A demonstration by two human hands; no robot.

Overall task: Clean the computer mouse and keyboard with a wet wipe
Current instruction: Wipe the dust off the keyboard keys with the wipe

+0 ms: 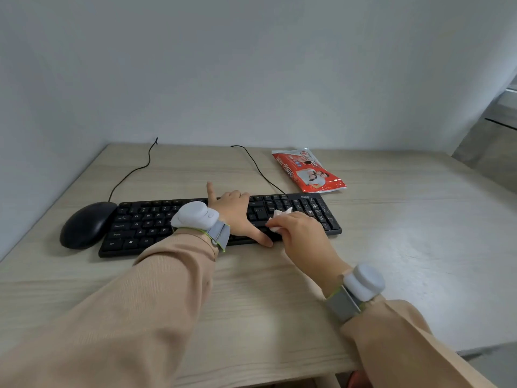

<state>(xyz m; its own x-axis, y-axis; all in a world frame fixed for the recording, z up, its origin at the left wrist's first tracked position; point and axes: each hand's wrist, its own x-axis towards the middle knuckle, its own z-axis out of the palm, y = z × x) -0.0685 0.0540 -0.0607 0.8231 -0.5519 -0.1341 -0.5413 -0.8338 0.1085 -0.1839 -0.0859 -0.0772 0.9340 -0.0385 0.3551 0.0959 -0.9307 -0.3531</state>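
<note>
A black keyboard (145,222) lies across the wooden desk (251,289). Just left of it, touching its end, sits a black mouse (85,224). My left hand (237,217) rests on the keyboard's middle, thumb at the front edge, fingers curled over the back edge, little finger raised. My right hand (300,233) holds a crumpled white wet wipe (279,217) and presses it on the keys to the right of centre, just beside my left thumb. Part of the key field is hidden under both hands.
A red and white pack of wet wipes (309,170) lies behind the keyboard's right end. Two black cables (260,169) run to the wall at the back. The desk's right edge drops to a grey floor (492,152).
</note>
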